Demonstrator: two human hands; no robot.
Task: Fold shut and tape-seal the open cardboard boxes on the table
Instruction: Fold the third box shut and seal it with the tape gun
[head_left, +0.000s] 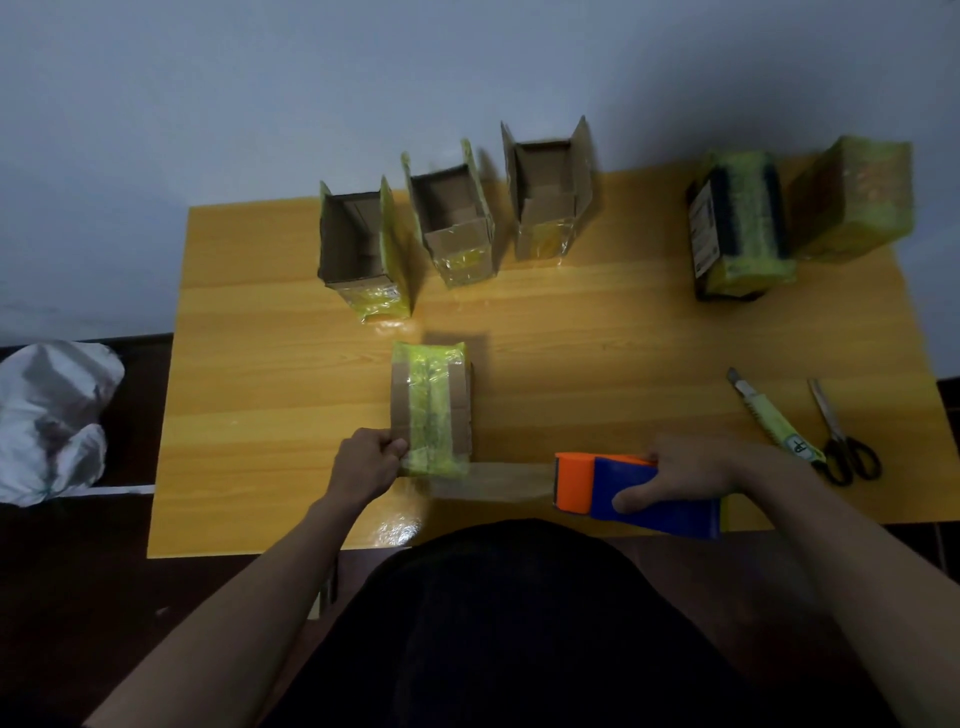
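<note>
A closed cardboard box (432, 405) with yellowish tape along its top lies near the table's front. My left hand (366, 460) pinches its near left corner. My right hand (685, 467) grips an orange and blue tape dispenser (634, 493) to the right of the box. A strip of clear tape (498, 480) stretches from the box's near end to the dispenser. Three open boxes stand in a row at the back: left (358, 244), middle (454, 218), right (550, 197).
Two taped boxes (740, 223) (854, 200) stand at the back right of the wooden table (597, 332). A utility knife (774, 415) and scissors (839, 431) lie at the right. A white bag (49, 415) sits off the table's left side.
</note>
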